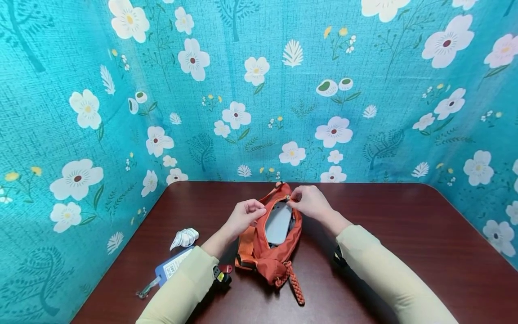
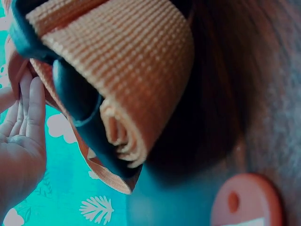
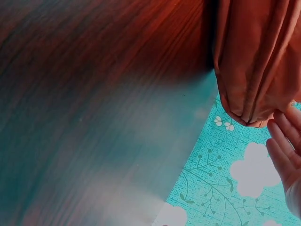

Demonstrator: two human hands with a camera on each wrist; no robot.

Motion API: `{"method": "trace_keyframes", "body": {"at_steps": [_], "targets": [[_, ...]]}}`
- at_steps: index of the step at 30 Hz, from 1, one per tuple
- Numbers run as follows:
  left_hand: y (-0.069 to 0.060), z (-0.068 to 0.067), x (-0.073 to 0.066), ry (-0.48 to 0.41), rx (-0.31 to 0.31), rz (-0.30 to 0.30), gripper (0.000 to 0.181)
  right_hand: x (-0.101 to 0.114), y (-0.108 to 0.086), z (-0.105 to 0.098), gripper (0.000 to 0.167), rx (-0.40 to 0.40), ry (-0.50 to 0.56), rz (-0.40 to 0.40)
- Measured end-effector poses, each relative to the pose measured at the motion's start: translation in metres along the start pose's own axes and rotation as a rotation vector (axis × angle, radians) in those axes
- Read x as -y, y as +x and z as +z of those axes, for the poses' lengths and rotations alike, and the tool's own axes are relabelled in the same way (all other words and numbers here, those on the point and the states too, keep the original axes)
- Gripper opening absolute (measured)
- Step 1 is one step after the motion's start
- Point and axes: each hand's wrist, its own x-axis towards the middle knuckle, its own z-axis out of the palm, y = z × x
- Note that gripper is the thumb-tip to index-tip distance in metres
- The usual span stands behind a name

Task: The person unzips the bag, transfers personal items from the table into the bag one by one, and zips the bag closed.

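Note:
An orange waist bag lies on the table with its zipped mouth open. Inside it a pale grey, phone-like slab shows, with darker things partly hidden beside it. At the mouth's left edge, my left hand pinches the fabric between thumb and fingers. My right hand pinches the far right edge, close to the metal end of the zip. In the left wrist view, the rolled webbing strap and its dark buckle hide part of the bag.
Left of the bag lie a bundled white cable, a blue badge holder with a card in it, and a small red object by the left wrist. A braided orange cord trails from the bag. Flowered cloth surrounds the table.

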Motion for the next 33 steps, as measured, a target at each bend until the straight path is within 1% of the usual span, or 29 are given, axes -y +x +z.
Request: {"method": "trace_keyframes", "body": {"at_steps": [6,9,12,17,19,21,23,26,33], "targets": [[-0.001,0.001,0.002,0.006,-0.002,0.001,0.015,0.000,0.001,0.001,0.005,0.008,-0.026,-0.027],[-0.001,0.001,0.002,-0.008,0.009,-0.001,0.016,0.000,0.002,-0.002,0.004,0.028,-0.014,-0.011],[-0.003,0.000,-0.002,-0.018,0.020,-0.007,0.016,0.001,0.003,-0.009,0.004,0.085,0.017,0.009],[-0.013,0.000,-0.024,-0.008,0.037,0.008,0.015,0.000,0.008,-0.022,0.007,0.220,0.068,0.020],[-0.016,0.001,-0.030,-0.007,0.039,0.023,0.014,-0.002,0.010,-0.026,0.009,0.254,0.074,0.022],[-0.016,0.001,-0.031,-0.012,0.041,0.024,0.015,-0.004,0.011,-0.028,0.011,0.274,0.072,0.022],[-0.017,0.001,-0.032,-0.015,0.044,0.026,0.015,-0.005,0.010,-0.028,0.013,0.276,0.062,0.021],[-0.016,0.001,-0.032,-0.019,0.047,0.007,0.015,-0.005,0.009,-0.027,0.015,0.260,0.044,0.014],[-0.015,0.001,-0.031,-0.026,0.047,-0.006,0.015,0.001,0.005,-0.016,0.019,0.144,-0.085,0.037]]}}
